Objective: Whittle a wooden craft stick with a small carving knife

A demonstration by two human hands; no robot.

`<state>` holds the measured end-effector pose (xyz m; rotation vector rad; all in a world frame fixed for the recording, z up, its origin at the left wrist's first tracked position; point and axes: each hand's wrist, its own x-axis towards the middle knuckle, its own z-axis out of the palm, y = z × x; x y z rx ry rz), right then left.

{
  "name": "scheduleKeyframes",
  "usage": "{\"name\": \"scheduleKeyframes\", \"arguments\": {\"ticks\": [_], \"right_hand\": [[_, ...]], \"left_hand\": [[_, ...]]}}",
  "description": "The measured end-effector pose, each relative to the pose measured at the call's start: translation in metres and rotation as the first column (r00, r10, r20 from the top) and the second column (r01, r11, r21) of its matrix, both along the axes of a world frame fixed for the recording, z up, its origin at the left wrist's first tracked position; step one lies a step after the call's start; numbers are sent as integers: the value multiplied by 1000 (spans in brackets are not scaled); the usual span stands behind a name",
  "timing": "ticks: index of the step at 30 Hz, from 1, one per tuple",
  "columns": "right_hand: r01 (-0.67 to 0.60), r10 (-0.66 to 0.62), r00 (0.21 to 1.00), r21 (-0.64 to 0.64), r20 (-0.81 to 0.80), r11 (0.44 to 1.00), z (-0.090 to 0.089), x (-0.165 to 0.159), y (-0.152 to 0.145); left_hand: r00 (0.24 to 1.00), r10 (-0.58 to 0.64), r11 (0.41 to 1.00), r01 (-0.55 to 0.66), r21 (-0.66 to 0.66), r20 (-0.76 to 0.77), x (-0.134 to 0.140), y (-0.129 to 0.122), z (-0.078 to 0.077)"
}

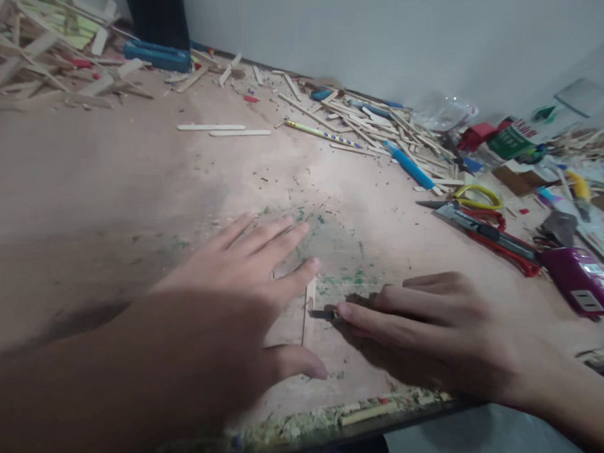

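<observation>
One left hand [260,265] spread wide, fingertip on wood strip [306,330], end hidden | right hand [433,319] gripping dark-bladed knife [322,314], handle hidden

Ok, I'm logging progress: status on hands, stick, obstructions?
Left hand spread, at thin stick. Right hand gripping dark blade, tip at stick. Left thumb and forefinger close to blade.

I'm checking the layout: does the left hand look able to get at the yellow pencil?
Likely yes: the left hand looks open, and only small specks seem to lie between it and the yellow pencil.
</observation>
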<state>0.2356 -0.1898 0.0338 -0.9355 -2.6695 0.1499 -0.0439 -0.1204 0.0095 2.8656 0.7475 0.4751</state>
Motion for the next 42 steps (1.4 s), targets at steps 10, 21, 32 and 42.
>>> {"name": "scheduleKeyframes", "arguments": {"ticks": [10, 21, 32, 42], "right_hand": [[47, -44, 995, -32, 90, 998, 18, 1, 8], [-9, 0, 995, 88, 103, 996, 9, 2, 8], [-83, 66, 989, 131, 132, 988, 7, 5, 16], [-19, 11, 996, 85, 90, 996, 8, 3, 13]], "left_hand": [[1000, -7, 1000, 6, -30, -5, 0, 2, 1], [1000, -13, 1000, 13, -18, 17, -1, 0, -1], [995, -99, 995, 99, 17, -22, -2, 11, 3], [999, -21, 998, 23, 58, -37, -2, 6, -2]]}}
